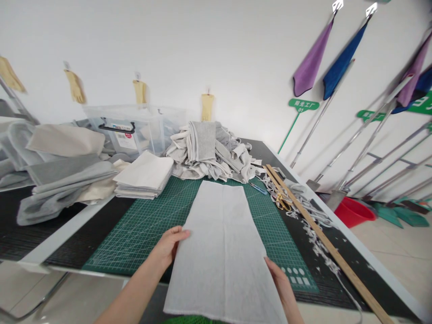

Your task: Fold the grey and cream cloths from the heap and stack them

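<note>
A long light-grey piece of cloth (219,243) with a crease down its middle lies partly over the green cutting mat (145,225), its near end reaching past the table edge toward me. My left hand (171,243) pinches its left side, thumb on top and fingers underneath. At the right side, my right hand (278,276) grips the other edge, with most of its fingers hidden beneath the fabric. Beyond the far end of the cloth sits a heap of crumpled grey cloths (222,153).
Left of the mat are a neat stack of folded cloths (145,173) and a looser pile (67,175), before a clear plastic bin (135,130). On the right lie a blue cutter (258,188), yellow-handled scissors (282,202), fabric scraps (317,243) and a long wooden ruler (324,238).
</note>
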Demonstrator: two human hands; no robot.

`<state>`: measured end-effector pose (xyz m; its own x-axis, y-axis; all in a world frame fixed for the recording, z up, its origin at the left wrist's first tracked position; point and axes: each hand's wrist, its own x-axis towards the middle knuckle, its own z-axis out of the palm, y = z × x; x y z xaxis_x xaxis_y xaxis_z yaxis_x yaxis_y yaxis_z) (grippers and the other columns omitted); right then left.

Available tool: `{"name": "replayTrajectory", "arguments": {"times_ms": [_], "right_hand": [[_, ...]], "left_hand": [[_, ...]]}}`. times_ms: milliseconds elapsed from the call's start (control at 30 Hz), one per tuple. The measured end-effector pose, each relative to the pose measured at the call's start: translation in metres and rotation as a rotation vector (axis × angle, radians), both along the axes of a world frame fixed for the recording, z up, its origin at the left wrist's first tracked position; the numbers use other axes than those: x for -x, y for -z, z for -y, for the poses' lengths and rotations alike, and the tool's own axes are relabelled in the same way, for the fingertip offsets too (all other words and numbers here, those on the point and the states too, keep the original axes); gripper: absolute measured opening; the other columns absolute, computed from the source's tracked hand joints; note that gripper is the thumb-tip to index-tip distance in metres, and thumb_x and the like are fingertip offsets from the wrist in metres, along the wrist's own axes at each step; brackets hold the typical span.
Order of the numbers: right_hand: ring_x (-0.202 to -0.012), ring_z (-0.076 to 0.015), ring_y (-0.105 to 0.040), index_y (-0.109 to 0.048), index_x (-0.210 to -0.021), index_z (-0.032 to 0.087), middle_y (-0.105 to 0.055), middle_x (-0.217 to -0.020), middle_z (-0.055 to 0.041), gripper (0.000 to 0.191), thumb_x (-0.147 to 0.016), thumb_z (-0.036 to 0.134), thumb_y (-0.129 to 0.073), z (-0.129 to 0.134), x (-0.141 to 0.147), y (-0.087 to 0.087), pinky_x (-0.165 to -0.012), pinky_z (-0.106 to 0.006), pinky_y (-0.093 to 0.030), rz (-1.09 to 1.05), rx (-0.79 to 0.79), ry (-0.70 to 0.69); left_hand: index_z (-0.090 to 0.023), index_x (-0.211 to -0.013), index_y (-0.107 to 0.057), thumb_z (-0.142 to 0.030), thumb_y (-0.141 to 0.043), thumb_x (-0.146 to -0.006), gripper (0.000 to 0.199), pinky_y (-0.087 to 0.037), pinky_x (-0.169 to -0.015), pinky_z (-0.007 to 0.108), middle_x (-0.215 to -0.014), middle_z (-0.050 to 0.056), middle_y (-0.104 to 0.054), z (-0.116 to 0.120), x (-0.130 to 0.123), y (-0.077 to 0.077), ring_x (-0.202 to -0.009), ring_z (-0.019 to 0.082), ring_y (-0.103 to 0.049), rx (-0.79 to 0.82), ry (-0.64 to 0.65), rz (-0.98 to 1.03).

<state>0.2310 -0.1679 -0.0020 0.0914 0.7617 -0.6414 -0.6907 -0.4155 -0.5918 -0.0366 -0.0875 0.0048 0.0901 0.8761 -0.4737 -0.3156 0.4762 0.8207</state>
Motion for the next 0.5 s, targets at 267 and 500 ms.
{"name": "replayTrajectory", "arguments": {"times_ms": [267,500], "right_hand": [[-0.066,-0.0166,-0.06,-0.046,-0.105,0.026,-0.065,-0.069,0.0061,0.059,-0.05,0.02,-0.066,0.006,0.003,0.002,-0.065,-0.028,-0.044,0.152,-0.145,0.188],[-0.067,-0.016,-0.058,-0.028,-0.122,0.029,-0.063,-0.074,0.0054,0.089,-0.043,0.018,-0.068,0.01,-0.008,-0.003,-0.064,-0.027,-0.043,0.208,-0.259,0.115]], "left_hand": [[-0.015,-0.054,-0.045,-0.029,-0.059,-0.054,0.02,-0.03,-0.046,0.019,-0.048,-0.006,-0.045,-0.006,0.008,0.007,-0.047,0.009,-0.042,-0.32,-0.016,-0.504],[-0.017,-0.092,-0.052,-0.013,-0.056,-0.05,0.042,-0.041,-0.058,0.024,-0.073,0.001,-0.058,0.001,0.012,-0.005,-0.064,0.015,-0.054,-0.066,0.036,0.053]]}}
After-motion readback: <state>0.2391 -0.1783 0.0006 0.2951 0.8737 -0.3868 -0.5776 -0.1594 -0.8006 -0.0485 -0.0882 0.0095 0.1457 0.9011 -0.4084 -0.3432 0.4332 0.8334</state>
